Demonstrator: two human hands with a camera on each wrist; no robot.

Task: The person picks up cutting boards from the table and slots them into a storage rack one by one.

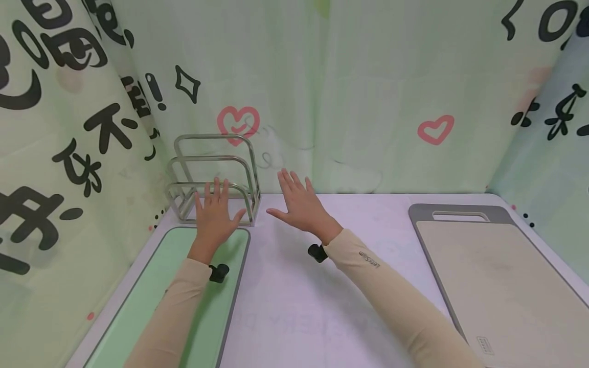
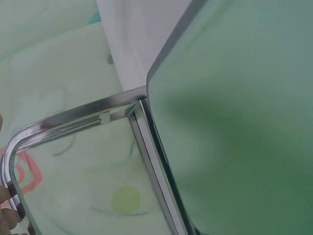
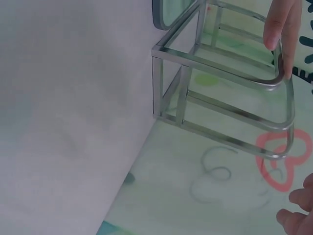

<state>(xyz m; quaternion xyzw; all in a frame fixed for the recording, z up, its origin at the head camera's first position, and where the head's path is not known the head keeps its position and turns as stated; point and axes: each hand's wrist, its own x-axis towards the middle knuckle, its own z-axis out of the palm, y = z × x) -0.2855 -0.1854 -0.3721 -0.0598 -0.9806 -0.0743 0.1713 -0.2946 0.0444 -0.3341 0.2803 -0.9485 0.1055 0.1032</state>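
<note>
Nearest, we log the green cutting board [image 1: 211,306], flat. Above its far end the left hand [image 1: 213,217], straight-fingered, gripping nothing, is at the metal three-hoop rack [image 1: 209,158] just beyond, perhaps aligning it; the right hand [image 1: 303,207], fingers extended, empty, hovers alongside, probably to steady it.

A silver metal rack [image 1: 209,158] with three round-cornered hoops stands upright at the far left of the pale lilac counter [image 1: 294,291]. The hoops rise one behind another.
</note>
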